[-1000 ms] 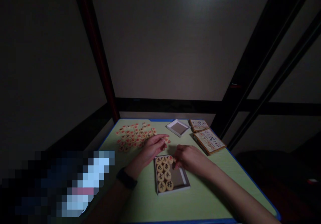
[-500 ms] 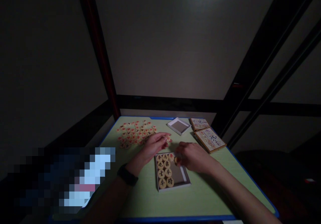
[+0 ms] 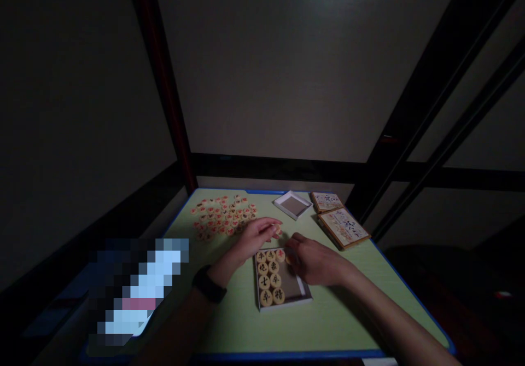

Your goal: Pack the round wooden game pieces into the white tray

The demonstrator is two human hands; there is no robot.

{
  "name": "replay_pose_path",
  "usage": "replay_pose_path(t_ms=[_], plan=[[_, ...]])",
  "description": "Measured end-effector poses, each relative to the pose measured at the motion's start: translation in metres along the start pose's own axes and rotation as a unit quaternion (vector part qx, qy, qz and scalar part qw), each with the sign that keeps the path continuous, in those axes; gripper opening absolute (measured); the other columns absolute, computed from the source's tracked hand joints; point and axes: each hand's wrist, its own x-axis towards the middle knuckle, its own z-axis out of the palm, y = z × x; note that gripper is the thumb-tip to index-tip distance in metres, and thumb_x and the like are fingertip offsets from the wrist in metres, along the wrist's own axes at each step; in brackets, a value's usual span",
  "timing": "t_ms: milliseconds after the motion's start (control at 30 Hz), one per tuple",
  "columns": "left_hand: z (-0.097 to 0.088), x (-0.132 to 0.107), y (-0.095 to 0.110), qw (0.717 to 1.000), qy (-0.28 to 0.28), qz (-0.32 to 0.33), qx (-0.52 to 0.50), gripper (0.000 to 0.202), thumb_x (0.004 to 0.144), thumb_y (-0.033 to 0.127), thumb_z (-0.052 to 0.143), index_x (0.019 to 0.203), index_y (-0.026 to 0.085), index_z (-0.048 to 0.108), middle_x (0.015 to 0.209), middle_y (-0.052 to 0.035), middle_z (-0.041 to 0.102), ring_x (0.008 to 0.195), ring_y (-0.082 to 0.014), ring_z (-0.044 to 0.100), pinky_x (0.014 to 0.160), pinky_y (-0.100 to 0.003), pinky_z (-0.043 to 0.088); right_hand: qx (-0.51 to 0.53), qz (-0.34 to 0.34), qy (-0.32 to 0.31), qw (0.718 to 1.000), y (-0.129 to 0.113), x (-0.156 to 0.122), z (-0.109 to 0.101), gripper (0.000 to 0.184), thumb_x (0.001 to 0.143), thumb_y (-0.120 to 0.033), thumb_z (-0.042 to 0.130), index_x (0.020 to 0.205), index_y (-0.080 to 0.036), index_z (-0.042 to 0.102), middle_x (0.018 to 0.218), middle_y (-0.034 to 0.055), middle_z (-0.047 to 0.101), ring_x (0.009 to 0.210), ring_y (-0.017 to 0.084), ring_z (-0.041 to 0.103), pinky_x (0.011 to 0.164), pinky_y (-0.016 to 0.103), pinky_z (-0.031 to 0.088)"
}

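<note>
My left hand, with a dark band on the wrist, is closed on a small round xiangqi piece beyond the box tray. My right hand reaches over the tray's far right part. Its fingers are pinched on another round piece, mostly hidden by them. The shallow box tray holds two columns of wooden pieces with black characters. At the top of a third column lies a piece with a red character, just left of the right fingertips.
Many smaller pieces with red or black characters are spread at the table's far left. A white-rimmed shallow lid or tray lies at the back. Two printed boxes sit at the right. A pixelated bright patch is at the left edge.
My right hand has shifted slightly left and down at the tray's far side. The left hand has barely moved and its fingers are a little straighter.
</note>
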Motion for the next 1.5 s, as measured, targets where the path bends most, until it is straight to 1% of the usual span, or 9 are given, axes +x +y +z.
replay_pose_path(t_ms=[133,367,500,633,800,1000,1267,1367,1500], plan=[[-0.0015,0.0029,-0.0052,1.0,-0.014,-0.012,-0.008,0.032,0.072,0.034,0.082,0.095,0.015,0.073,0.09,-0.0063,0.073,0.073,-0.0161,0.067,0.068,-0.026,0.051,-0.005,0.004,0.0,1.0,0.0019,0.0031,0.0019,0.013,0.083,-0.011,0.055,0.095,-0.013,0.06,0.097,0.0113,0.061,0.078,0.018,0.059,0.069,0.028,0.042],[-0.0023,0.0023,-0.0057,1.0,-0.009,-0.016,-0.005,0.03,0.074,0.032,0.08,0.099,0.017,0.071,0.088,-0.005,0.072,0.069,-0.0141,0.067,0.06,-0.023,0.049,0.018,0.005,0.015,1.0,0.0063,0.0049,0.0047,0.013,0.082,-0.008,0.055,0.092,-0.014,0.06,0.094,0.0089,0.061,0.08,0.018,0.059,0.071,0.026,0.043],[-0.0021,0.0014,-0.0043,1.0,0.004,-0.021,0.002,0.029,0.074,0.037,0.08,0.092,0.016,0.069,0.088,-0.0049,0.071,0.071,-0.0147,0.067,0.059,-0.022,0.048,0.027,0.007,0.008,1.0,0.0056,0.0037,0.0032,0.015,0.08,-0.01,0.057,0.094,-0.014,0.06,0.097,0.0096,0.061,0.082,0.019,0.06,0.073,0.028,0.045],[-0.0021,0.0032,-0.0061,0.999,0.01,-0.023,0.02,0.03,0.074,0.041,0.078,0.088,0.016,0.069,0.088,-0.0052,0.071,0.071,-0.0158,0.067,0.057,-0.022,0.048,0.013,0.008,0.008,1.0,0.0057,0.0047,0.0044,0.011,0.081,-0.016,0.059,0.091,-0.014,0.06,0.097,0.0101,0.06,0.082,0.02,0.06,0.073,0.029,0.046],[-0.0039,0.0061,-0.0097,1.0,-0.002,-0.022,0.022,0.031,0.072,0.041,0.08,0.085,0.015,0.07,0.085,-0.006,0.072,0.07,-0.0163,0.068,0.057,-0.022,0.046,0.007,0.005,0.012,1.0,0.0069,0.0065,0.0054,0.011,0.082,-0.012,0.056,0.091,-0.014,0.061,0.097,0.0104,0.062,0.082,0.019,0.06,0.074,0.028,0.045],[-0.0045,0.0054,-0.0096,1.0,-0.008,-0.018,0.023,0.03,0.072,0.041,0.08,0.087,0.016,0.071,0.086,-0.0055,0.073,0.071,-0.016,0.067,0.057,-0.022,0.047,0.014,0.0,0.024,1.0,0.0073,0.007,0.0057,0.01,0.083,-0.014,0.057,0.091,-0.014,0.061,0.094,0.0092,0.061,0.078,0.018,0.058,0.072,0.027,0.044],[-0.0035,0.0057,-0.0088,0.999,-0.005,-0.024,0.029,0.027,0.073,0.039,0.079,0.086,0.016,0.072,0.085,-0.0062,0.073,0.072,-0.0173,0.068,0.057,-0.023,0.046,0.027,-0.008,0.012,1.0,0.008,0.0054,0.0025,0.014,0.081,-0.012,0.057,0.095,-0.013,0.062,0.097,0.0108,0.062,0.083,0.02,0.061,0.075,0.029,0.046],[-0.0024,0.0041,-0.0058,0.999,-0.008,-0.026,0.038,0.026,0.075,0.04,0.077,0.085,0.017,0.073,0.085,-0.0063,0.073,0.075,-0.0187,0.068,0.058,-0.024,0.047,0.035,0.007,0.057,0.998,0.0079,0.0048,-0.0005,0.023,0.083,-0.019,0.061,0.106,-0.015,0.062,0.1,0.01,0.064,0.085,0.021,0.062,0.076,0.031,0.047],[0.0,0.0034,-0.0029,0.998,-0.028,0.007,0.05,0.029,0.076,0.046,0.075,0.079,0.017,0.072,0.08,-0.0057,0.072,0.074,-0.0178,0.065,0.062,-0.025,0.047,0.052,0.003,0.197,0.979,0.0048,0.0076,0.0039,0.035,0.09,-0.029,0.062,0.122,-0.018,0.056,0.113,0.0103,0.064,0.094,0.023,0.063,0.08,0.032,0.049]])
